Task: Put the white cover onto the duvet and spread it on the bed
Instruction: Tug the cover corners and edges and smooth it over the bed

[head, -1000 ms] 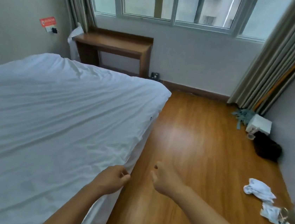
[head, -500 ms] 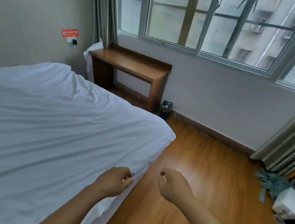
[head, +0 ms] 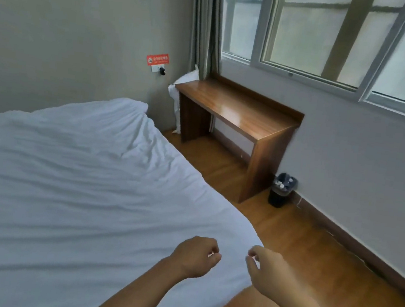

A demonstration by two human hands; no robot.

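Note:
The white covered duvet (head: pixel 78 189) lies spread over the bed, lightly wrinkled, and fills the left and middle of the head view. Its near right corner (head: pixel 245 236) hangs over the bed edge. My left hand (head: pixel 197 256) hovers above that corner with its fingers loosely curled and no fabric in it. A short gap to the right, my right hand (head: pixel 266 271) is at the duvet's edge, also loosely curled and holding nothing.
A wooden desk (head: pixel 239 112) stands under the window (head: pixel 335 37) by the far wall. A white pillow (head: pixel 178 92) is wedged at its left end and a black waste bin (head: pixel 281 190) stands at its right. Wooden floor (head: pixel 322 268) runs along the bed's right side.
The view has swung left and up, from the floor at the right toward the desk and window. Both hands have moved from beside the bed edge to above the duvet's corner.

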